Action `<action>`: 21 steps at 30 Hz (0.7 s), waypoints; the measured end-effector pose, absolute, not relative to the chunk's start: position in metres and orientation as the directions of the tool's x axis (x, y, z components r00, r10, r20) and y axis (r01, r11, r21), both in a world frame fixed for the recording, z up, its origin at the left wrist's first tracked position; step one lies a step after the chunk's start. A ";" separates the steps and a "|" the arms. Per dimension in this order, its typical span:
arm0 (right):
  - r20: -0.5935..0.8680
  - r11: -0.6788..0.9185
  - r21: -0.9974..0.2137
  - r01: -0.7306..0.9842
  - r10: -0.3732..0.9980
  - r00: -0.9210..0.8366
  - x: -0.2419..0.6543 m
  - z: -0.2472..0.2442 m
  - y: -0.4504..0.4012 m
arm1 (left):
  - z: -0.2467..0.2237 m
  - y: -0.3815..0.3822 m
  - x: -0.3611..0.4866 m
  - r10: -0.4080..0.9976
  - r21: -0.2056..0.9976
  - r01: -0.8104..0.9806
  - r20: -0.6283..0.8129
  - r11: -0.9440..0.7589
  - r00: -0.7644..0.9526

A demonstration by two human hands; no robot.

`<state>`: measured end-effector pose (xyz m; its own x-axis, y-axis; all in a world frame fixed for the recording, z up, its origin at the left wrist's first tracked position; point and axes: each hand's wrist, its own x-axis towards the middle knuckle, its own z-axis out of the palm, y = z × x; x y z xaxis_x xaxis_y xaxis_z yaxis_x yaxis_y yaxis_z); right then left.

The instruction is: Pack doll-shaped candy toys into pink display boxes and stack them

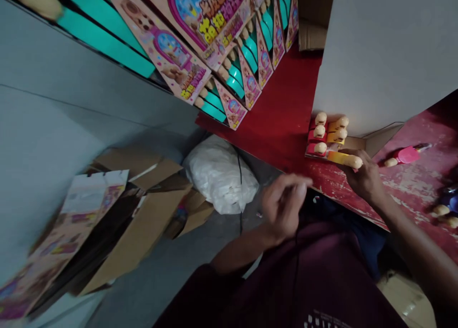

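My right hand (367, 177) is closed on a yellow toy with a rounded beige animal head (345, 160). It holds the toy at the near edge of a small display box (307, 154) on the red table. Inside the box stand red toys (317, 149) and yellow toys (337, 136) with the same beige heads. My left hand (284, 204) hovers in front of the table edge, apart from the box. Its fingers are curled in and slightly blurred, and nothing shows in them.
Printed display boxes with turquoise toys (234, 77) are stacked at the back left of the red table (282, 122). A pink toy (408, 154) lies at the right. A large pale box (379, 46) stands behind. Opened cartons (143, 242) and a white sack (218, 175) are on the floor.
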<state>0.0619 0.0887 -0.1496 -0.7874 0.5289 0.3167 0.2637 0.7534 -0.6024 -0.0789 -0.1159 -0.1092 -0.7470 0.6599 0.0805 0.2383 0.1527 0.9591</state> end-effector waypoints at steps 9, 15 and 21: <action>0.279 0.711 -0.583 0.394 0.631 -0.724 0.076 -0.156 0.076 | -0.224 -0.052 -0.078 0.665 0.955 -0.112 -0.272 0.274 -0.696; 0.287 0.718 -0.558 0.416 0.638 -0.715 0.072 -0.156 0.075 | -0.188 -0.057 -0.079 0.748 0.926 -0.343 -0.339 0.159 -0.570; 0.309 0.726 -0.558 0.403 0.632 -0.711 0.069 -0.154 0.076 | -0.185 -0.051 -0.082 0.760 0.963 -0.244 -0.246 0.119 -0.602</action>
